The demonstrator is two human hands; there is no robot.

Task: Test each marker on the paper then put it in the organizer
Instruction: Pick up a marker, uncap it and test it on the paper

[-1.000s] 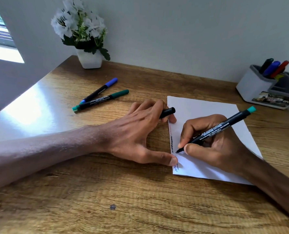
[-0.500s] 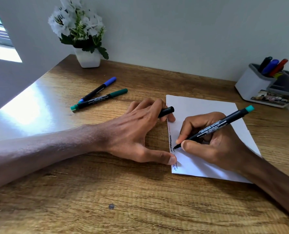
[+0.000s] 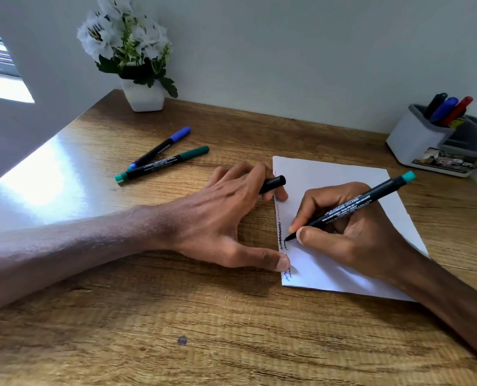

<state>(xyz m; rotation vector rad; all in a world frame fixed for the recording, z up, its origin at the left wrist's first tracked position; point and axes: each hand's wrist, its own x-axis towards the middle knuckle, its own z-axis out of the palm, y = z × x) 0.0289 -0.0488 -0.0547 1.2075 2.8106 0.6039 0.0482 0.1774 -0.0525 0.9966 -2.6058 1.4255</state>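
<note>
The organizer (image 3: 410, 143) holds black, blue and red pens (image 3: 444, 108). The right hand (image 3: 351, 232) grips the marker (image 3: 357, 203), tip on the paper (image 3: 329, 174). The left hand (image 3: 226, 218) pinches a cap (image 3: 272, 184), thumb pinning the paper's edge. Two loose markers (image 3: 165, 162) lie beyond it.

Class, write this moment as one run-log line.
step: ink test | right hand: holds marker, tip on paper | left hand: holds cap, thumb at paper edge | on desk: blue marker, green marker

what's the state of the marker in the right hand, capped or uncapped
Uncapped: the marker, gripped by the right hand, has its bare tip on the paper beside the squiggles, while the left hand holds a black cap.
</note>
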